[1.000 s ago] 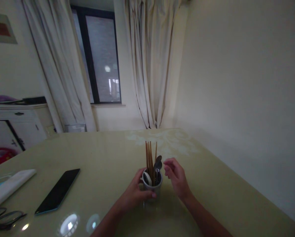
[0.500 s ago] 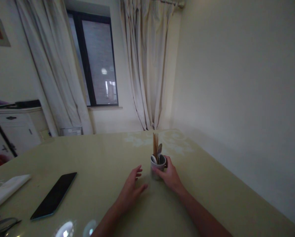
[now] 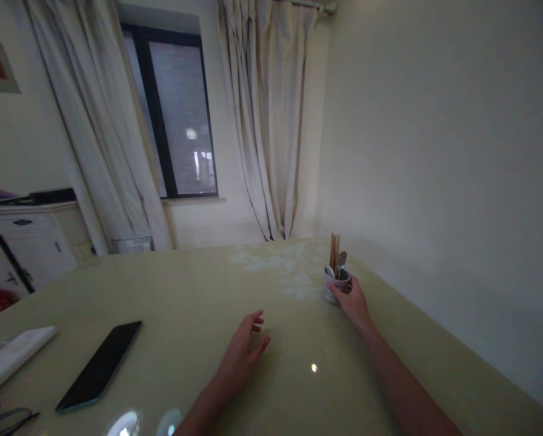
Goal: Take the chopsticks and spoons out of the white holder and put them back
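At the right side of the table, my right hand (image 3: 354, 301) is wrapped round a small grey-white utensil holder (image 3: 330, 295). Several wooden chopsticks (image 3: 334, 254) stand upright in it, along with a metal spoon (image 3: 341, 261) and a white spoon (image 3: 329, 272). Some of the holder is hidden behind my fingers. My left hand (image 3: 245, 345) is over the middle of the table, apart from the holder, its fingers loosely curved with a gap to the thumb and nothing between them.
A dark phone or tablet (image 3: 99, 366) lies on the table (image 3: 185, 290) at the left. Beyond it are a white flat object (image 3: 17, 354) and a dark cable (image 3: 5, 419). A wall (image 3: 435, 212) borders the table's right edge; curtains (image 3: 271, 121) hang at the back.
My right hand has moved right and farther back with the utensil holder in its grip. My left hand has stayed nearly in place.
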A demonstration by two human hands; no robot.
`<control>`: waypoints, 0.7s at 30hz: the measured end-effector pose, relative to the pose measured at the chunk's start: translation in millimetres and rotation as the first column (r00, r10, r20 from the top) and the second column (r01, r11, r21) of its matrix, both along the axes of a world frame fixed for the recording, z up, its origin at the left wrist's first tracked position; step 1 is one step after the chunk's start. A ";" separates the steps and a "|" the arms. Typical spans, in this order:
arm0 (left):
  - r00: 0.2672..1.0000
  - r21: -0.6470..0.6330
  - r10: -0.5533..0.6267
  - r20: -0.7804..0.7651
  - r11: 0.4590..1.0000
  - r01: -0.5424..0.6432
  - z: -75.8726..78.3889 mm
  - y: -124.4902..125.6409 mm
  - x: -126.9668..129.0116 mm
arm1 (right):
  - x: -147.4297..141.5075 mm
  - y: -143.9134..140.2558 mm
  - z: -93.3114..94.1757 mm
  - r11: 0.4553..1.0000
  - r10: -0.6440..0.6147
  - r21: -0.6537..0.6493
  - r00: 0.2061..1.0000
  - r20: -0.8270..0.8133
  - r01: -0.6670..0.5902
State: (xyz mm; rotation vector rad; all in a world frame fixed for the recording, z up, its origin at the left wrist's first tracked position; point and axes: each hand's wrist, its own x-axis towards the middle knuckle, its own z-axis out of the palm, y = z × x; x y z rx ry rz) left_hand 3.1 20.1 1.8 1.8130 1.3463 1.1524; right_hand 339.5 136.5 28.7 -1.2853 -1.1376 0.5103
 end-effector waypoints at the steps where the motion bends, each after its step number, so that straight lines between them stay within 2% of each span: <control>1: 1.000 0.005 -0.004 -0.005 1.000 0.004 0.2 -0.2 0.3 | -0.4 -0.2 0.8 1.000 -0.021 0.005 1.000 0.013 0.021; 3: 1.000 0.014 -0.003 -0.017 1.000 0.003 0.8 -0.8 0.9 | -3.5 -2.9 4.0 0.990 -0.139 0.040 0.987 0.081 0.136; 5: 0.999 0.021 -0.001 -0.032 1.000 0.002 2.1 -2.1 2.0 | -11.5 -10.0 8.4 0.952 -0.296 0.138 0.940 0.169 0.275; 7: 0.999 0.029 -0.008 -0.052 1.000 0.009 4.4 -3.9 3.9 | -27.0 -22.9 11.6 0.916 -0.361 0.271 0.905 0.227 0.297; 8: 0.998 0.035 -0.019 -0.065 0.999 0.021 6.0 -5.1 5.0 | -38.0 -31.4 12.0 0.913 -0.335 0.327 0.906 0.258 0.244; 10: 0.993 0.052 -0.052 -0.106 0.997 0.057 9.5 -7.5 7.6 | -65.4 -51.2 10.0 0.922 -0.199 0.383 0.920 0.337 0.059; 12: 0.981 0.075 -0.100 -0.168 0.991 0.114 13.0 -10.0 10.2 | -95.9 -71.6 5.6 0.917 0.045 0.330 0.878 0.476 -0.225; 13: 0.969 0.087 -0.140 -0.204 0.983 0.160 14.4 -11.1 11.5 | -110.3 -80.8 3.4 0.883 0.197 0.257 0.806 0.558 -0.394; 14: 0.953 0.092 -0.187 -0.240 0.972 0.215 15.6 -11.9 12.9 | -123.1 -88.9 1.7 0.814 0.348 0.164 0.693 0.632 -0.558; 15: 0.933 0.091 -0.234 -0.272 0.960 0.267 16.3 -12.5 14.2 | -133.9 -95.5 0.7 0.716 0.477 0.060 0.550 0.685 -0.696; 16: 0.915 0.084 -0.274 -0.297 0.947 0.311 16.7 -12.9 15.4 | -142.2 -100.6 0.6 0.635 0.565 -0.028 0.440 0.698 -0.772; 17: 0.901 0.073 -0.301 -0.313 0.938 0.339 16.7 -13.0 16.7 | -147.9 -104.1 1.2 0.576 0.623 -0.092 0.363 0.693 -0.812; 18: 0.894 0.062 -0.313 -0.321 0.935 0.350 16.4 -12.8 17.9 | -151.4 -106.3 2.4 0.544 0.659 -0.131 0.326 0.677 -0.828; 21: 0.893 0.058 -0.303 -0.333 0.939 0.340 14.5 -11.5 21.0 | -152.0 -107.7 6.6 0.559 0.691 -0.149 0.359 0.628 -0.816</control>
